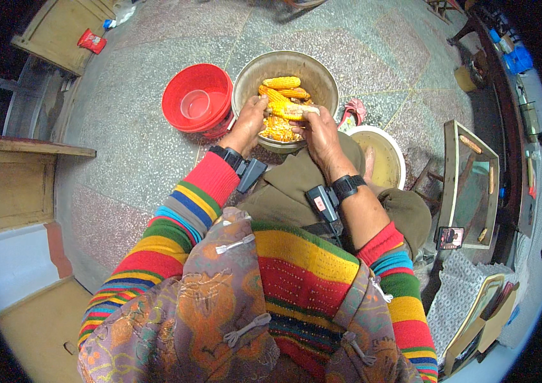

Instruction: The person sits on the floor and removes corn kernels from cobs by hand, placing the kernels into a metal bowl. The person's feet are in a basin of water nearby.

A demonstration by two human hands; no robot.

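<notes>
Both of my hands hold one ear of dried corn [290,111] over a metal pot [316,72]. My left hand [250,119] grips its left end, and my right hand [318,134] grips its pale right end, where the cob shows bare of kernels. Inside the pot lie several more yellow ears [282,83], with loose kernels [280,131] near the side closest to me. A device is strapped to each wrist.
A red bucket [170,103] holding a clear plastic bowl [195,104] stands left of the pot. At right are a pink slipper [354,109], a white basin of cloudy water [388,155] with a foot in it, and a wooden frame [449,177] with cobs.
</notes>
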